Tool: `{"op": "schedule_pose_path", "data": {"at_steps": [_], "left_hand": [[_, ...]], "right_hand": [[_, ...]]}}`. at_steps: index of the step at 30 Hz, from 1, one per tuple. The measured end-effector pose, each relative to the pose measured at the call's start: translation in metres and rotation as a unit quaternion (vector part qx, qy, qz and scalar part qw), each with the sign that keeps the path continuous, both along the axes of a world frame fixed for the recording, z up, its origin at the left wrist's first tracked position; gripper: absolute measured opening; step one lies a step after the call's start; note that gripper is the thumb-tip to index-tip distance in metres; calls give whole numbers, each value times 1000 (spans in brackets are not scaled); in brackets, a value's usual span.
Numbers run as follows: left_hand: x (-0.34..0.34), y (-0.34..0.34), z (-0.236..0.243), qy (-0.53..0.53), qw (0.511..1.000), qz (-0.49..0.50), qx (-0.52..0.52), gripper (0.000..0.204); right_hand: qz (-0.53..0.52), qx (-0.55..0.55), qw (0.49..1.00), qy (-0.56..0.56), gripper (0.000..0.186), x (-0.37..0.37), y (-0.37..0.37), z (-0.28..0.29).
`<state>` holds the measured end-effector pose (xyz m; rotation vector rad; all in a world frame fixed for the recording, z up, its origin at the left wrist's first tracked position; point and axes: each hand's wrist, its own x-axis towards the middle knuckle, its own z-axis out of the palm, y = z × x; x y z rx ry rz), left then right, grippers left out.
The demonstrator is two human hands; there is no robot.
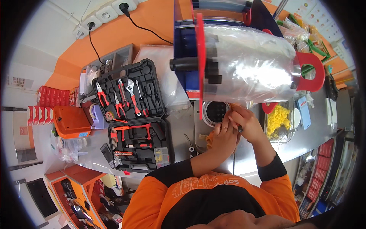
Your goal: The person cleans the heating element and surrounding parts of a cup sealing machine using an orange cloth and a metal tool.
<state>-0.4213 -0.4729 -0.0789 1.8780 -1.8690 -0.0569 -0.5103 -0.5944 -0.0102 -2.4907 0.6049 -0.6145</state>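
Over the steel counter, my hands meet beside a round metal dish [215, 113] with a dark inside and a pale rim. My left hand [224, 137] has its fingers stretched toward the rim; the fingertips overlap the other hand's, and I cannot make out anything held in it. Closed around a slim tool, my right hand [246, 123] shows only the tool's dark end [240, 129] below the fingers. A bit of orange sits at its fingertips. Orange cloth-like material [210, 139] lies beside my left hand. Just above hangs a big roll of clear plastic film [249, 63] with red end plates.
An open black tool case [166, 133] with pliers, a wrench and other tools lies left. Right of my hands stands a clear tub [280, 140] of yellow crinkled filling. An orange box [71, 121] is at far left; a phone [107, 154] lies at the counter's edge.
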Motion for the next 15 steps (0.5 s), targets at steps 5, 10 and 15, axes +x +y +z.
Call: {"op": "schedule_pose_path", "data": {"at_steps": [5,10,15], "left_hand": [[19,13,18,45,998,-47,-8,55],[54,48,21,130,991,-33,30,57],[74,49,0,133,974,184,-28,66]], "right_hand": [[-70,67,995,-14,13,-14,21,-12],[-136,146,978,-67,9,-4,29,-14],[-178,151,963,-133,8,6,15,-28]]}}
